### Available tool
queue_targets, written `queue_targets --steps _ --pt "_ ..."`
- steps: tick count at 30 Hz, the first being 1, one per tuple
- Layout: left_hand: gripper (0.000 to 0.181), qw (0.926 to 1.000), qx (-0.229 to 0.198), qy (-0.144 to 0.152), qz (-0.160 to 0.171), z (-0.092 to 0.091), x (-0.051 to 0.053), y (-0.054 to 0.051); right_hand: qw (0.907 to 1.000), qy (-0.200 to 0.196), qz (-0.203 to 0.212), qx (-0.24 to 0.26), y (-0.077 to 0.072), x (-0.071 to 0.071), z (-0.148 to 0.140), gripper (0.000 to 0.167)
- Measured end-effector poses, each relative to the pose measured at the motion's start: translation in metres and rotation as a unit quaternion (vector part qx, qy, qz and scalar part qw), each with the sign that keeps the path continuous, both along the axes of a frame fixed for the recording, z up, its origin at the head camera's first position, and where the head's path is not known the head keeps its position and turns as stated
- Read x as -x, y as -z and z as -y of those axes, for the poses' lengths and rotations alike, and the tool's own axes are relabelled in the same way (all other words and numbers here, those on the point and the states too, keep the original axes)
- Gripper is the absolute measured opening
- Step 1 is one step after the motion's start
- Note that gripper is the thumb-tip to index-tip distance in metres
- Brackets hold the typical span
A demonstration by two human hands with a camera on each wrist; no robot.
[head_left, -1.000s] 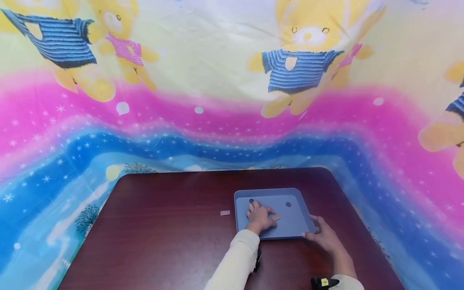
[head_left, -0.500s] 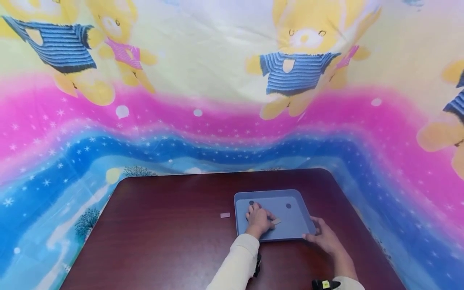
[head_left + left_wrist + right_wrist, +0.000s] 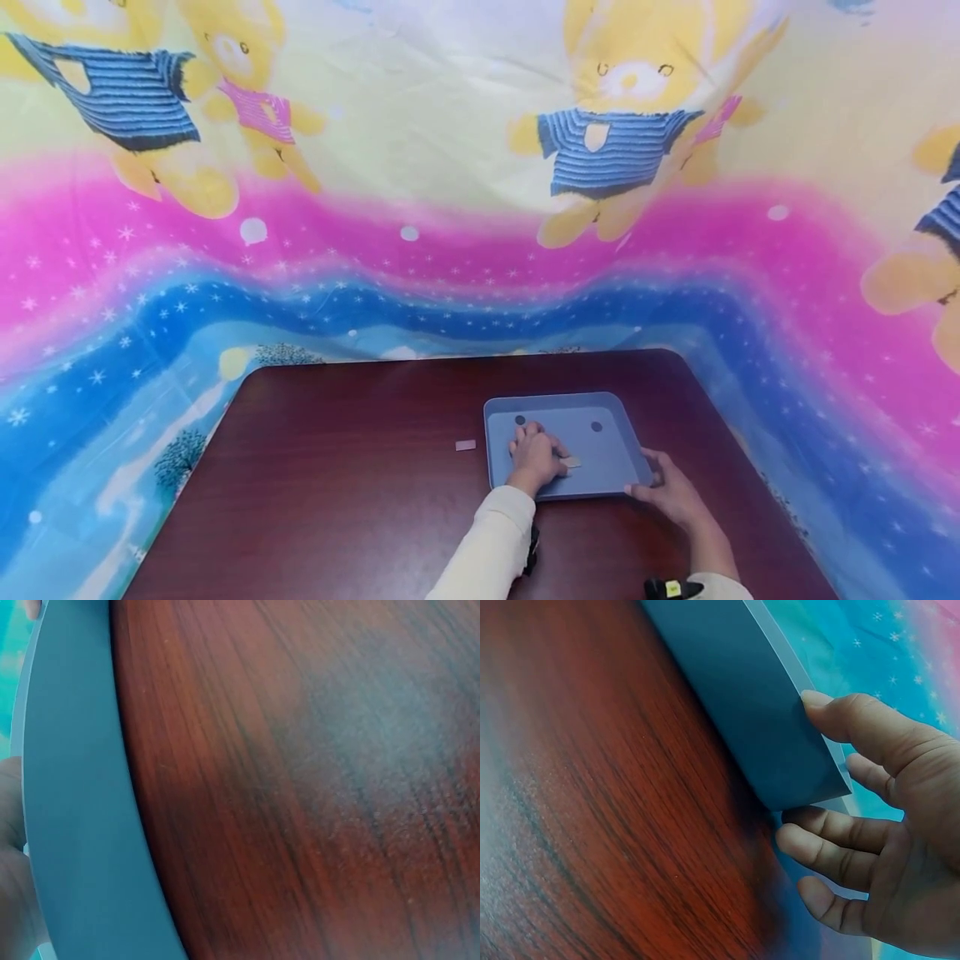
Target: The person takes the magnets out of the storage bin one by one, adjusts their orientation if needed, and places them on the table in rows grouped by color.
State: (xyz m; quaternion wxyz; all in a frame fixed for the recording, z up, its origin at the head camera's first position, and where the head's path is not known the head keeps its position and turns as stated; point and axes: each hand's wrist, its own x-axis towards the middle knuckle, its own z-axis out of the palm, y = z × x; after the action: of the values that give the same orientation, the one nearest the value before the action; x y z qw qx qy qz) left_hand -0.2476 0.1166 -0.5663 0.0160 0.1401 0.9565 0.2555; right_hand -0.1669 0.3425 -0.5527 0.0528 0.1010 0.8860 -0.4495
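A grey-blue tray (image 3: 607,467) lies on the right half of the brown table. Inside it, my left hand (image 3: 535,462) pinches a small light flat piece (image 3: 572,462) between thumb and finger. Two dark round pieces (image 3: 596,427) lie toward the tray's back, one just beyond the left fingers. My right hand (image 3: 675,492) holds the tray's near right corner; in the right wrist view the thumb of that hand (image 3: 900,802) lies on the rim and other fingers are near the underside. The left wrist view shows mostly the tray's outer wall (image 3: 82,780).
A small pinkish flat piece (image 3: 466,445) lies on the table (image 3: 337,467), left of the tray. Behind and at both sides of the table hangs a printed cloth (image 3: 450,283) with bears and snowflakes.
The light piece, pinched by my left hand, has shifted slightly toward the near side and changed its angle. My right hand keeps its hold on the tray corner.
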Motion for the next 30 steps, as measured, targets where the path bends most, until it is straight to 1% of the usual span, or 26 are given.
queue_targets --steps 3,5,9,12,16,21,26,29,30 --pt "0.020 0.9999 0.005 -0.007 -0.012 -0.001 -0.001 0.002 1.0000 -0.003 0.000 -0.008 0.000 -0.001 0.000 0.084" --pt "0.019 0.9997 0.013 -0.004 -0.021 -0.001 -0.001 0.003 0.9998 -0.002 0.000 -0.018 0.001 -0.001 0.000 0.084" --pt "0.017 0.9987 0.025 0.022 -0.040 -0.002 0.000 0.005 0.9998 0.001 0.001 -0.021 0.002 -0.001 -0.001 0.084" --pt "0.016 0.9976 0.024 0.042 -0.050 -0.001 0.000 0.006 0.9998 -0.001 0.000 -0.022 0.003 -0.001 -0.002 0.085" --pt "0.019 0.9963 0.025 0.051 -0.064 0.002 0.000 0.006 0.9997 -0.003 -0.001 -0.025 0.002 -0.001 -0.003 0.085" --pt "0.025 0.9941 0.036 0.063 -0.081 0.005 -0.002 0.007 0.9997 -0.005 -0.006 -0.023 0.001 -0.002 -0.001 0.083" --pt "0.020 0.9907 0.048 0.081 -0.098 0.007 -0.003 0.010 0.9999 -0.002 -0.008 -0.007 0.001 -0.003 0.000 0.083" --pt "0.018 0.9859 0.061 0.099 -0.120 0.008 -0.004 0.009 0.9999 -0.002 -0.008 -0.005 0.002 -0.004 0.000 0.083" --pt "0.017 0.9832 0.068 0.107 -0.131 0.008 -0.004 0.008 0.9999 0.000 -0.008 -0.007 0.002 -0.004 0.000 0.083"
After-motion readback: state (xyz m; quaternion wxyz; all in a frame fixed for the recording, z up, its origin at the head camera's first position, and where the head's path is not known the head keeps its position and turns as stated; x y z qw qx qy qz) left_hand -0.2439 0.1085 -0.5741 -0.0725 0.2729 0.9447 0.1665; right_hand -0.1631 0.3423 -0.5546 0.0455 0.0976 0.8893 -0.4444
